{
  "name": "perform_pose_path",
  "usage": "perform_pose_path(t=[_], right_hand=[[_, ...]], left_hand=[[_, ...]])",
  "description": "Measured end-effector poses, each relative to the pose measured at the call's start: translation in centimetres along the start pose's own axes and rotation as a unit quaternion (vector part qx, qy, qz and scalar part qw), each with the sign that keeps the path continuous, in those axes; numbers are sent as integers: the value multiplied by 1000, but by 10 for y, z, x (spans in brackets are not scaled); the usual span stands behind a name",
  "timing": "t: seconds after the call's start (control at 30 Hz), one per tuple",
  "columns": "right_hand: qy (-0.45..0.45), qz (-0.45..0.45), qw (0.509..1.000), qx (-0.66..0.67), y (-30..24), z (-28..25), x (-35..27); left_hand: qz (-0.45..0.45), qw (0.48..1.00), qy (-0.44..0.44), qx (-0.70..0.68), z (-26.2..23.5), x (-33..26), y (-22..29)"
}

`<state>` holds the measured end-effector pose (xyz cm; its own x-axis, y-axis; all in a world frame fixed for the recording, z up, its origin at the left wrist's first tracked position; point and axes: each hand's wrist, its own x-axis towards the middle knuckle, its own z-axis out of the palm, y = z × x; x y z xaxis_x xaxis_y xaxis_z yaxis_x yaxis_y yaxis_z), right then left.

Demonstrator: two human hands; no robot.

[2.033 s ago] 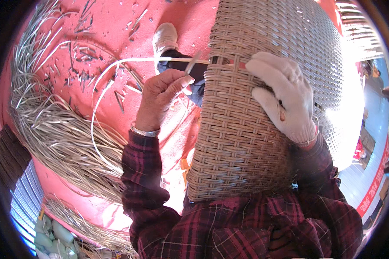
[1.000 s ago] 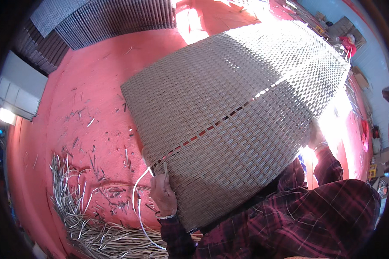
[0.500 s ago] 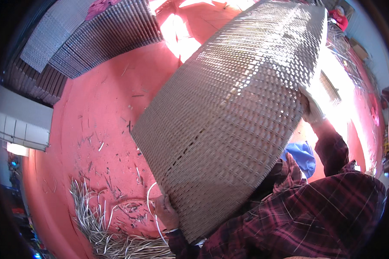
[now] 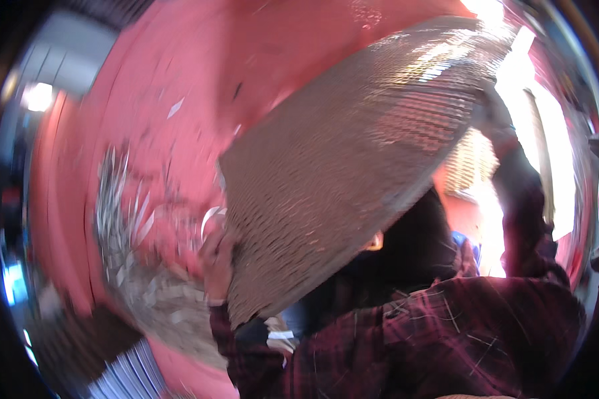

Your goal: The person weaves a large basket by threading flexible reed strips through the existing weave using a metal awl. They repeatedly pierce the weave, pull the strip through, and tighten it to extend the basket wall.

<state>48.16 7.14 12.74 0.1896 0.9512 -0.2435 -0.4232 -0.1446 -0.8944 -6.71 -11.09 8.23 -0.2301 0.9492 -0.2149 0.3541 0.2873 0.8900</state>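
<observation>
A large woven panel (image 4: 326,179) of greyish-brown strips hangs tilted in front of me, running from the lower left to the upper right. My left hand (image 4: 217,263) is closed on its lower left edge. Farther off, my right hand (image 4: 496,116) grips the right edge near the far end; motion blurs it and its fingers are partly hidden. A pale looped strip (image 4: 211,216) curves out beside my left hand. Plaid dark red sleeves cover both my arms.
Loose pale strips (image 4: 160,292) lie heaped on the red floor covering (image 4: 173,60) to the left. A brown stack (image 4: 80,342) shows at the lower left and a white box-like thing (image 4: 66,53) at the upper left. Another woven piece (image 4: 471,163) lies beyond the panel's right edge.
The view has swung round, blurring the scene. The panel now shows more foreshortened, its near end higher in the picture. Both hands keep their hold on its edges.
</observation>
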Motion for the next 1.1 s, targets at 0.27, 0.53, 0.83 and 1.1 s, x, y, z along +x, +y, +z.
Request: perform_pose_path(t=[0.27,0.53,0.83,1.1], right_hand=[[23,102,992,-77,-19,-46,31],[-45,37,998,-20,-54,-46,61],[-148,-481,675,-539,-58,77,13],[-59,-621,541,-565,-38,142,20]], left_hand=[[30,916,194,-349,30,-23,-22],[69,890,179,-413,24,-33,30],[288,819,231,-439,72,6,135],[217,825,125,-506,101,48,162]])
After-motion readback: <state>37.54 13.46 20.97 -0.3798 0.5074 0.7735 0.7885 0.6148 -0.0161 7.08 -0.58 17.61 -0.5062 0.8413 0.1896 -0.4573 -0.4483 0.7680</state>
